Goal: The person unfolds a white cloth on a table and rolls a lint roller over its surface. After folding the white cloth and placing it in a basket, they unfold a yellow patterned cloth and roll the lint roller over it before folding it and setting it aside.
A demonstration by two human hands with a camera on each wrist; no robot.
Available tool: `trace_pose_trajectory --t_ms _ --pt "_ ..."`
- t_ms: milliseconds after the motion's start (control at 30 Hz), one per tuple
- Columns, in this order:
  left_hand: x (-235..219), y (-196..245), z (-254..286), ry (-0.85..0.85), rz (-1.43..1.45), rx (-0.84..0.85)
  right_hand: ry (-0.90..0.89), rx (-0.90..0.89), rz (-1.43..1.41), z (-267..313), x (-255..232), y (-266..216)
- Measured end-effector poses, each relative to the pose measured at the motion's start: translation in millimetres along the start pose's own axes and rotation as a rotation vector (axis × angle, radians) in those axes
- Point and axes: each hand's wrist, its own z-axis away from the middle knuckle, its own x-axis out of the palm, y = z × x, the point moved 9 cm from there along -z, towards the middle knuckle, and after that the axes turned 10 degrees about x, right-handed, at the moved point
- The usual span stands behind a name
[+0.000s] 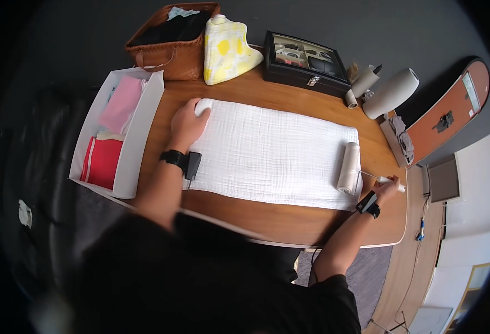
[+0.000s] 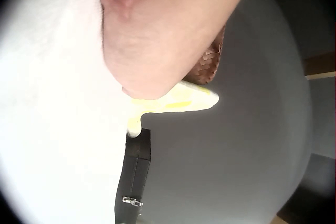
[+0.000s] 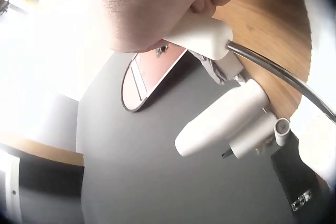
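Observation:
A white crinkled muslin cloth (image 1: 272, 150) lies spread on the wooden table. At its far left corner, my left hand (image 1: 189, 123) pinches a raised bit of the fabric between thumb and fingers. In the left wrist view the base of the hand (image 2: 157, 35) is against the white cloth (image 2: 52, 103), and the fingers are hidden. My right hand (image 1: 388, 189) grips the white handle of a lint roller (image 1: 349, 168), whose roll rests along the cloth's right end. The right wrist view shows the handle (image 3: 205, 37) inside the curled fingers and its bent metal rod.
Left stands a white box (image 1: 154, 92) of folded clothes. Behind are a brown woven basket (image 1: 186, 64), a yellow-and-white cloth (image 1: 228, 53) and a black glasses case (image 1: 306, 58). A white vase (image 1: 392, 93), a small box (image 1: 396, 139) and an orange board (image 1: 451, 111) stand right.

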Motion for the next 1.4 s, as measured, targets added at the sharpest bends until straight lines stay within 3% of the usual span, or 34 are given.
trace_pose_trajectory --t_ms 67,100,200,233,333,400,433,500,567,600,633,667,700,733,767,800,867,967,1067,1167,1267,1367,1400 --pt "0 1 -1 0.005 0.007 0.009 0.001 0.026 0.051 2 4 9" --pt "1 0 -1 0.007 0.004 0.016 -0.142 0.054 0.063 6 21 20" --pt "2 -4 -2 0.015 -0.012 0.036 -0.336 0.131 0.192 93 92 49" --pt "3 -4 -2 0.018 -0.018 0.043 -0.479 0.172 0.26 101 111 73" --pt "5 -9 -3 0.029 -0.03 0.058 -0.849 0.27 0.543 210 161 109" --pt "3 -6 0 0.024 -0.011 0.053 -1.043 0.125 0.672 255 176 121" --pt "1 -4 0 0.021 -0.002 0.049 -1.055 0.17 0.643 274 180 122" --pt "-3 2 1 0.019 0.022 0.049 -1.013 0.101 0.671 280 184 111" --pt "-1 1 3 0.013 0.033 0.038 -0.938 0.008 0.671 242 180 107" --pt "0 -1 1 0.013 0.032 0.031 -0.81 -0.083 0.711 238 174 78" --pt "2 -3 0 0.014 0.033 0.022 -0.71 -0.032 0.607 197 161 80" --pt "3 -3 0 0.016 0.033 0.028 -0.631 -0.185 0.621 160 147 65" --pt "3 -4 0 0.021 0.033 0.032 -0.507 -0.06 0.392 101 120 68" --pt "3 -5 1 0.027 0.033 0.033 -0.347 0.019 0.201 87 98 49" --pt "2 -5 1 0.027 0.04 0.031 -0.19 -0.128 0.151 45 71 33" --pt "2 -5 1 0.028 0.046 0.027 -0.087 -0.152 0.116 -11 32 26" --pt "-1 -5 2 0.034 0.056 0.018 0.147 -0.136 0.186 -7 -18 -6" --pt "-1 -3 2 0.043 0.063 0.019 0.237 -0.143 0.054 -1 -37 -16" --pt "0 -5 -1 0.041 0.04 0.027 -0.04 -0.16 0.141 9 9 2" --pt "1 -6 -1 0.032 0.018 0.034 -0.341 -0.063 0.235 85 87 33" --pt "2 -7 -1 0.032 0.035 0.038 -0.632 -0.072 0.626 170 145 56" --pt "2 -4 1 0.019 0.039 0.026 -0.89 0.01 0.678 219 168 95" --pt "2 -4 2 0.012 0.044 0.018 -0.899 0.028 0.668 228 172 94"
